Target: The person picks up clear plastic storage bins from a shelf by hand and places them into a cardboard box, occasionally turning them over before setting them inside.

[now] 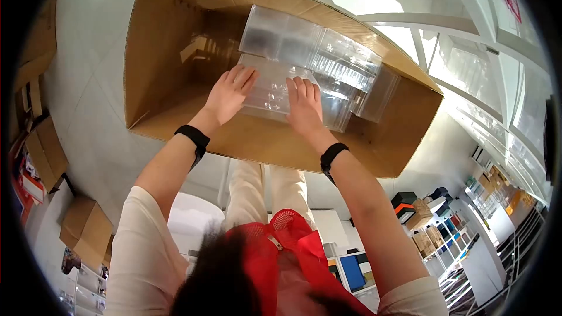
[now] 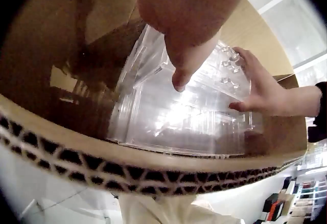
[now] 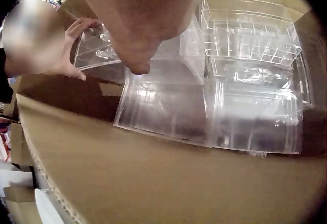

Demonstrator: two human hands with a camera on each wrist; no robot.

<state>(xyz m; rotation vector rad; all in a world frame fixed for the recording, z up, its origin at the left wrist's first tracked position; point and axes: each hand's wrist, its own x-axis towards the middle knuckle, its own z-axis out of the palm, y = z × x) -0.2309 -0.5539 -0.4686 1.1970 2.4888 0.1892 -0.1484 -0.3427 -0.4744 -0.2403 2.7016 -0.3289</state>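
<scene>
Both hands are on a clear plastic container (image 1: 268, 89) inside an open cardboard box. The left hand (image 1: 227, 95) holds its left end, and the right hand (image 1: 305, 105) holds its right end. Seen from the left wrist, the right hand (image 2: 263, 88) has fingers over the container's top edge and its thumb lower on the near side. In the right wrist view, the left hand (image 3: 69, 50) spans the container's end, thumb apart from the fingers. Clear knobs (image 2: 230, 64) show on the piece. The left hand's fingertips are partly hidden in its own wrist view.
More clear containers stand beside and behind it (image 1: 281, 35), some with ribbed dividers (image 3: 250, 37), toward the right of the cardboard box (image 1: 158, 52). Bare cardboard shows at its left end. A white frame (image 1: 433, 22) rises behind; a white stool (image 1: 196, 213) stands below.
</scene>
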